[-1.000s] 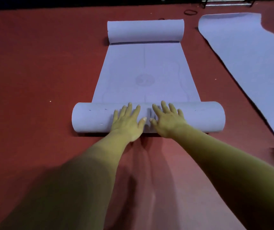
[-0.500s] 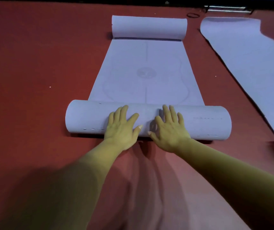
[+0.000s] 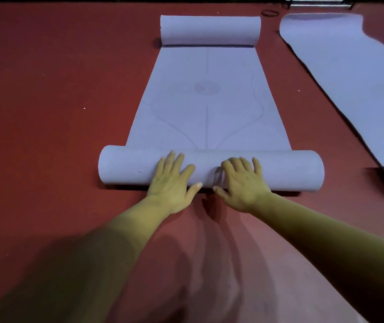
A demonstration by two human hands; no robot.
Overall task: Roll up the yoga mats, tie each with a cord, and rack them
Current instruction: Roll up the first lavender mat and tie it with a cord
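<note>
Rolled farther up the lavender yoga mat (image 3: 207,101) since a second ago, the near roll (image 3: 288,170) looks thicker. I see the left hand (image 3: 172,183) and right hand (image 3: 242,183) pressing flat on its middle, fingers straight, thumbs close but apart. The far end (image 3: 209,30) is curled too. A second mat (image 3: 349,73) lies flat at right on the red floor (image 3: 46,113).

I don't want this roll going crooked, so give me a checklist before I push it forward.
1. Hands flat on roll: left hand and right hand press near its middle, ok.
2. Roll square to the flat stretch: ok.
3. Flat stretch smooth: ok.
4. Far end lying flat: curled up, not ok.
5. Cord at hand: dark loop lies beyond the far end, cannot tell.
</note>
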